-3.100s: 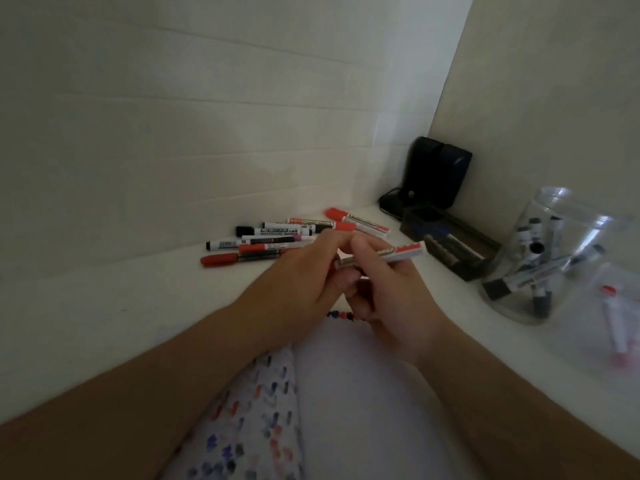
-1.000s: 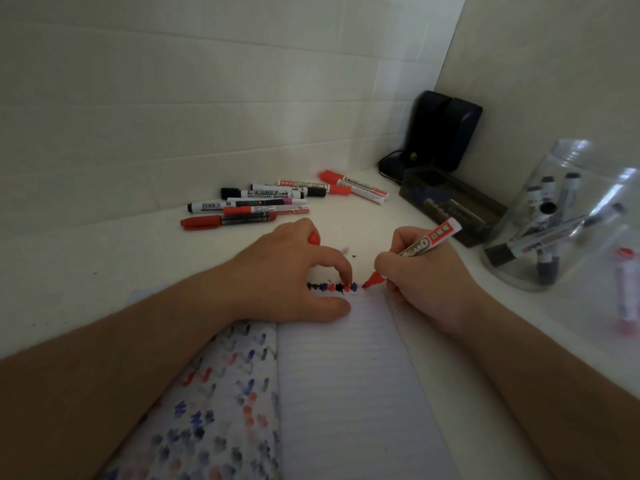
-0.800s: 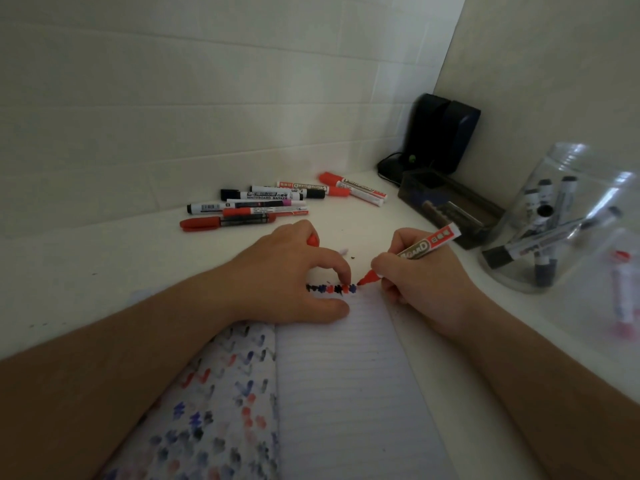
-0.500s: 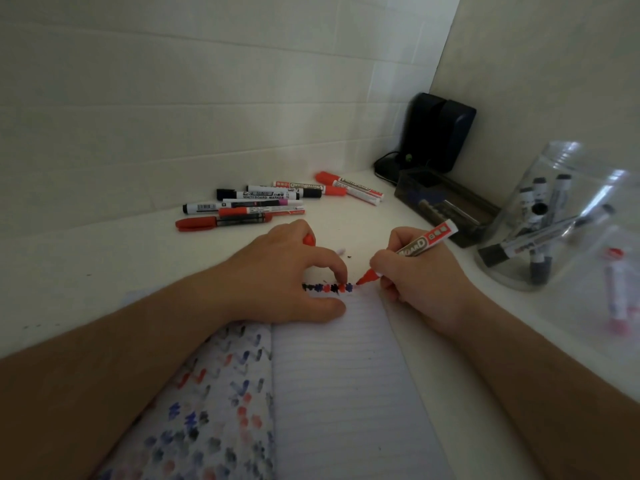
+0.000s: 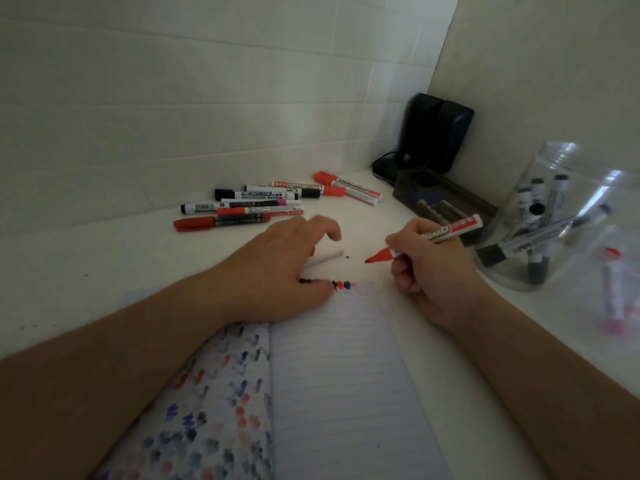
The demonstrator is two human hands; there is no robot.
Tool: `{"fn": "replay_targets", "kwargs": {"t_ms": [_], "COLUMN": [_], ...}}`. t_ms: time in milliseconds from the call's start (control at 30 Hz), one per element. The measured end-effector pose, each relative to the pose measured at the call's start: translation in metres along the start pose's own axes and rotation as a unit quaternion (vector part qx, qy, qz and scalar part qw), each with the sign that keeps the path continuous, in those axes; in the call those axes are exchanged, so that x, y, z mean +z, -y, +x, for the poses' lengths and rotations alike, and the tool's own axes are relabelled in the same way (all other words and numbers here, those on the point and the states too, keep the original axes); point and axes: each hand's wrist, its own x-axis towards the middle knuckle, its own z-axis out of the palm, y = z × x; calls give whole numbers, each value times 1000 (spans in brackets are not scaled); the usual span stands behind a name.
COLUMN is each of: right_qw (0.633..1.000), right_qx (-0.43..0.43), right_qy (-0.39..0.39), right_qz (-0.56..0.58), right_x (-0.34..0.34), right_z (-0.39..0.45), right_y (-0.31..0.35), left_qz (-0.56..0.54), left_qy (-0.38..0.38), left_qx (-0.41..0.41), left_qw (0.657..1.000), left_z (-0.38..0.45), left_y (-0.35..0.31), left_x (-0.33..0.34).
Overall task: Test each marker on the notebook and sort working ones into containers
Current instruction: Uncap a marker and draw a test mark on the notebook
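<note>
My right hand grips an uncapped red whiteboard marker. Its tip hangs just above the counter, beyond the top edge of the open notebook. A row of black, red and blue test marks runs along the top of the lined right page. My left hand rests on that top edge, thumb down on the marks, fingers raised and loosely curled. No cap shows in it. Several red and black markers lie in a pile near the back wall.
A clear jar with black markers stands at the right. Beside it, a clear container holds a red marker. A dark tray and a black device fill the corner. A small white stick lies under my left fingers.
The marker tip has lifted off the page and moved up and right. My left fingers have risen from the paper, and the red cap seen at my thumb is out of sight.
</note>
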Motion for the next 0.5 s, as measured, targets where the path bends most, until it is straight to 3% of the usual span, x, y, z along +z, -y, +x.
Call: {"fn": "replay_targets", "kwargs": {"t_ms": [200, 500], "right_qw": [991, 973], "right_qx": [-32, -16], "right_qy": [87, 185], "right_qz": [93, 136], "right_x": [-11, -21], "right_z": [-2, 2], "right_y": [-1, -4], "left_qz": [-82, -101], "left_qy": [-74, -79], "left_qx": [-18, -8], "left_qw": [994, 992], "left_z": [4, 4], "left_y": [3, 2], "left_x": [3, 1]}}
